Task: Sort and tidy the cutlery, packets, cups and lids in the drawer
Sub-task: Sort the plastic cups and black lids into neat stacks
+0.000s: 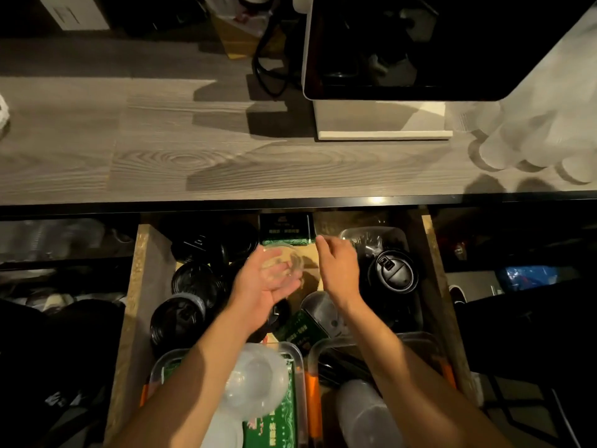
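Below the counter the wooden drawer (pixel 145 273) stands pulled out. My left hand (pixel 258 289) holds a clear round plastic lid (pixel 284 263) over the drawer's middle, palm up, fingers curved round its rim. My right hand (pixel 337 270) hovers just right of the lid with relaxed fingers and holds nothing. Black cup lids (pixel 193 279) are piled at the drawer's left. Another black lid (pixel 392 270) lies at the right in a clear tray (pixel 400 234). A green packet (pixel 286 229) lies at the back, clear domed lids (pixel 255 379) sit near the front.
Two clear trays (pixel 305 376) with orange clips sit at the drawer's front, one with green packets, one with black cutlery (pixel 342 363). A frosted cup (pixel 365 412) lies front right. On the wooden counter (pixel 161 156) stand a white appliance (pixel 381 121) and stacked clear cups (pixel 533 140).
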A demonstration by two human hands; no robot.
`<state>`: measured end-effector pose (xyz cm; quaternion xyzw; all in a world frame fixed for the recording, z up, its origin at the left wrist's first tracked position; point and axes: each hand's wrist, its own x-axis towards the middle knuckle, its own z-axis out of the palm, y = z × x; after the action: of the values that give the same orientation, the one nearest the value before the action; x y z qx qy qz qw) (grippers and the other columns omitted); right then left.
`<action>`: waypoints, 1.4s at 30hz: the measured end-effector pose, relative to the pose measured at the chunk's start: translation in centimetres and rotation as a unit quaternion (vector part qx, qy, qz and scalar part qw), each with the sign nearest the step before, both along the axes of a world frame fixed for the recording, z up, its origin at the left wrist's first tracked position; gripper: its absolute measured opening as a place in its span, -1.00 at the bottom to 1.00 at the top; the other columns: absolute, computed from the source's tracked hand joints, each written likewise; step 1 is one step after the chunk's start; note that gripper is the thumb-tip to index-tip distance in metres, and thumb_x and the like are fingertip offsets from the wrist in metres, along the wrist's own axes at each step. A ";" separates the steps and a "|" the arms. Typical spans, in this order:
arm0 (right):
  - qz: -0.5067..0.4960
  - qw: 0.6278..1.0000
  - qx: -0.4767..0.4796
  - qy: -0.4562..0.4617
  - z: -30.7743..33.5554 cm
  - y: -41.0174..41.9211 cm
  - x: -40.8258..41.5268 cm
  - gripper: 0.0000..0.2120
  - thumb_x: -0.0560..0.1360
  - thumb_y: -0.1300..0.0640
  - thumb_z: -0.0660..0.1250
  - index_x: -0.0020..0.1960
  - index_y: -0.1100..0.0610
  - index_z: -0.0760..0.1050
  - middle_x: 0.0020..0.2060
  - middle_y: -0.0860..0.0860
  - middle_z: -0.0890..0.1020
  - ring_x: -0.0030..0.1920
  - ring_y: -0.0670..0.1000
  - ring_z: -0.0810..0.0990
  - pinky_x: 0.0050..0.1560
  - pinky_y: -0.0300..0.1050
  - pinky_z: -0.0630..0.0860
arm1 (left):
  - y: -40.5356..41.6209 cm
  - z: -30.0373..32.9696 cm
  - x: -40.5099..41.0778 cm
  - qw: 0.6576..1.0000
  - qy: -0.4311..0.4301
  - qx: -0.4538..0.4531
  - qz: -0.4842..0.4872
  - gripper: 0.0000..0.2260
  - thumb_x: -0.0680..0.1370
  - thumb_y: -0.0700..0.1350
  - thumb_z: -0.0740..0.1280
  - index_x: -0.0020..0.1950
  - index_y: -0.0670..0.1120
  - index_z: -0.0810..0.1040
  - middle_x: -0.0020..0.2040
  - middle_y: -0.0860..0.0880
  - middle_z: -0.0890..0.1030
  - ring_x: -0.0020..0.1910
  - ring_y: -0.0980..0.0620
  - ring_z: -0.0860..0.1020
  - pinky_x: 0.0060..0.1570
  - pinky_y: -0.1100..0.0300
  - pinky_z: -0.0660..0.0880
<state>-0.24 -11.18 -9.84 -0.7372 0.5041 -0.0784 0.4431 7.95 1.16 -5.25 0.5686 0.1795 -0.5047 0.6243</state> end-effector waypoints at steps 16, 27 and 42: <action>0.217 0.885 -0.127 0.392 -2.9 -7.2 4.3 -0.75 0.64 0.17 0.18 0.16 0.21 0.59 0.10 0.15 0.64 0.15 0.18 0.59 0.08 -0.03 0.50 | 2.1 -0.6 -0.5 0.999 0.032 -0.001 -0.031 -0.55 0.65 0.18 0.12 0.18 -0.14 0.58 0.17 -0.24 0.62 -0.05 -0.21 0.68 -0.27 0.03 0.63; 0.117 0.977 -0.131 0.119 -0.5 -3.2 1.5 -0.41 0.41 -0.07 0.48 0.32 0.18 0.43 0.18 0.16 0.47 0.16 0.17 0.53 0.14 0.01 0.51 | 2.1 0.6 0.6 1.000 0.011 -0.010 0.014 -0.58 0.69 0.14 0.07 0.18 -0.13 0.56 0.21 -0.24 0.60 0.04 -0.26 0.65 -0.21 -0.01 0.65; -0.014 0.946 0.229 -0.230 11.2 2.6 -4.1 -0.68 0.48 -0.02 0.18 0.13 0.04 0.57 -0.13 0.03 0.67 -0.23 0.00 0.62 -0.25 -0.11 0.54 | 1.5 4.0 -2.2 0.997 -0.066 -0.036 0.022 -0.69 0.66 0.11 0.16 0.14 -0.02 0.62 0.27 -0.16 0.52 0.21 -0.19 0.56 0.11 -0.16 0.60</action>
<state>-4.33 -8.54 1.35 -0.5707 0.4035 -0.1348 0.7024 5.74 2.66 -1.24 0.5738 0.1321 -0.4585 0.6656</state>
